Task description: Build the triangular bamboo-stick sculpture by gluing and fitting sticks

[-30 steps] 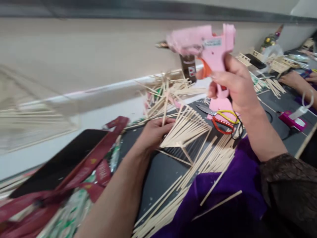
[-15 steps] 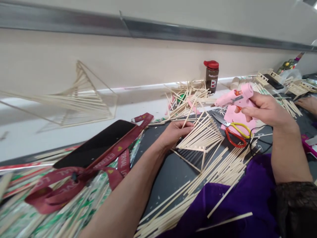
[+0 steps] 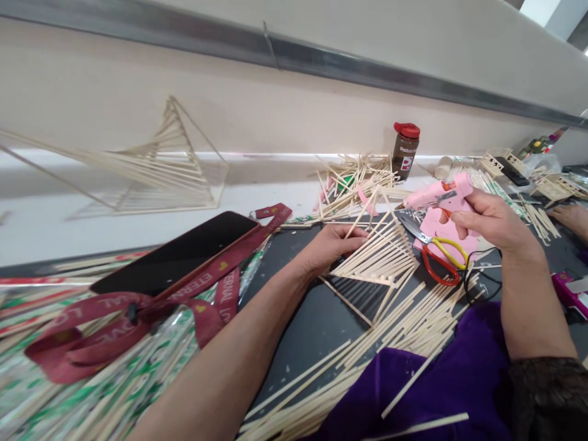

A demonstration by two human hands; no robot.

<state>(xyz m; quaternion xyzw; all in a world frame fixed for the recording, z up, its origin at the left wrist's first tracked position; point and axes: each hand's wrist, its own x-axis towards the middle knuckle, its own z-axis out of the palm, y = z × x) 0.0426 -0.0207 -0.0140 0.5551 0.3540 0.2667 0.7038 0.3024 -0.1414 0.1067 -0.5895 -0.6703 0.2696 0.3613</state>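
My left hand [image 3: 337, 244] is closed on the left edge of a small frame of wooden sticks [image 3: 379, 257], its fingertips partly hidden behind the sticks. The frame has a fan of closely laid sticks and a triangular base on the dark mat. My right hand [image 3: 489, 220] grips a pink hot glue gun [image 3: 443, 191], whose nozzle points left, close above the top of the frame. Scissors [image 3: 441, 260] with one red and one yellow handle lie below the glue gun, partly on a pink sheet [image 3: 441, 228]. Loose sticks [image 3: 413, 324] are spread in front of the frame.
A phone [image 3: 179, 251] with a maroon lanyard [image 3: 215, 275] rests on wrapped sticks [image 3: 151, 361] at left. Behind it stands a larger stick model [image 3: 169, 171]. A bottle with red lid [image 3: 405, 150] stands by a stick heap [image 3: 353, 177]. Another person's hand [image 3: 572, 217] is at far right.
The view has shifted and tilted slightly. The glue gun stays close to the stick frame's top, and my left hand keeps its hold.
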